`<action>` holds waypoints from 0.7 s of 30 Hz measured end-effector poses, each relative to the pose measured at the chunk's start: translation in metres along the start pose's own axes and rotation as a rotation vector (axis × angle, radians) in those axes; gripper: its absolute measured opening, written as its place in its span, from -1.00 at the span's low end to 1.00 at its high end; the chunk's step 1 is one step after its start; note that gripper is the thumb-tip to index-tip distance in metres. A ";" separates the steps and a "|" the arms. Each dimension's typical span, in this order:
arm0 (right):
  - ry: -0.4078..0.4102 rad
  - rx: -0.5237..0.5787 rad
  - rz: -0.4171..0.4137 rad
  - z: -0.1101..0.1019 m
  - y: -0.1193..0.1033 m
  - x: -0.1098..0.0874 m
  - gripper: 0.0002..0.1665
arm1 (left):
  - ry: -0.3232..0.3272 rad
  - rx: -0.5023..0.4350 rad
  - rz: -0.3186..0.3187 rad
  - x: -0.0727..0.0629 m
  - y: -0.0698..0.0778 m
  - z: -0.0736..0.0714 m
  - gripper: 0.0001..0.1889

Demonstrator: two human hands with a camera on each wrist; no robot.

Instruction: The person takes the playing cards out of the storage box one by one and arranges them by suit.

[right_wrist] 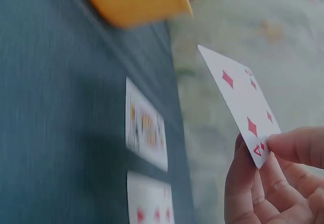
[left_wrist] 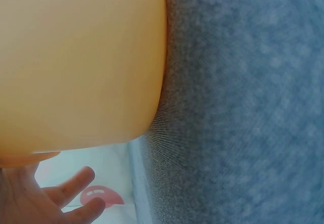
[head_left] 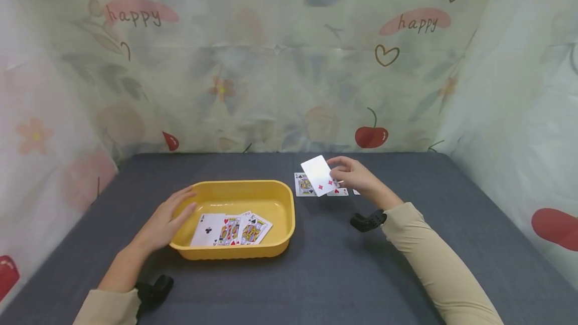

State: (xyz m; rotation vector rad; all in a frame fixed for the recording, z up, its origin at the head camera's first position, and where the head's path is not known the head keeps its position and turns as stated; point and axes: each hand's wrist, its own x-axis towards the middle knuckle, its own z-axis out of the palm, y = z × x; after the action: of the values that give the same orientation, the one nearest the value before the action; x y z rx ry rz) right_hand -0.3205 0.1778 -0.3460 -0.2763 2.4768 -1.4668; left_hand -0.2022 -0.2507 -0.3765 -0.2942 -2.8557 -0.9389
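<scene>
My right hand (head_left: pixel 354 177) pinches a four of diamonds (right_wrist: pixel 248 107) by one corner between thumb and fingers, raised above the table. Beneath it, a king of clubs (head_left: pixel 303 185) and a card with red hearts (head_left: pixel 338 192) lie face up, partly covered in the head view. At the left end of a yellow tray (head_left: pixel 291 214), my left hand (head_left: pixel 158 224) rests at the rim with its fingers loosely extended and no card in them. Inside the tray lie an ace of clubs (head_left: pixel 206 232), a red-heart face card (head_left: pixel 229 230) and a black-suit face card (head_left: pixel 254 229), overlapping.
A dark grey cloth (head_left: pixel 325 275) covers the table. The edge of another card (head_left: pixel 356 192) shows under my right wrist. Printed curtains (head_left: pixel 271 89) hang behind the table and on both sides. Black wrist cameras (head_left: pixel 368 221) sit on both wrists.
</scene>
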 end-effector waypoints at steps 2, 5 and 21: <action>0.035 -0.003 0.022 -0.012 0.009 -0.001 -0.45 | -0.003 0.000 -0.003 0.000 0.000 0.000 -0.46; 0.087 0.011 0.052 -0.031 0.025 -0.003 -0.43 | -0.007 0.001 -0.006 0.000 0.000 0.000 -0.46; 0.365 -0.001 0.204 -0.100 0.097 -0.018 -0.41 | -0.008 -0.005 0.000 -0.002 0.002 -0.002 -0.46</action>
State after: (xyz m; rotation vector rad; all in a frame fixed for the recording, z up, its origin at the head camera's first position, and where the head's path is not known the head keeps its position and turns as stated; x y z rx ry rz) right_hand -0.3378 0.3120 -0.3835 0.2622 2.6812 -1.5415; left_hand -0.1999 -0.2501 -0.3741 -0.3000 -2.8612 -0.9469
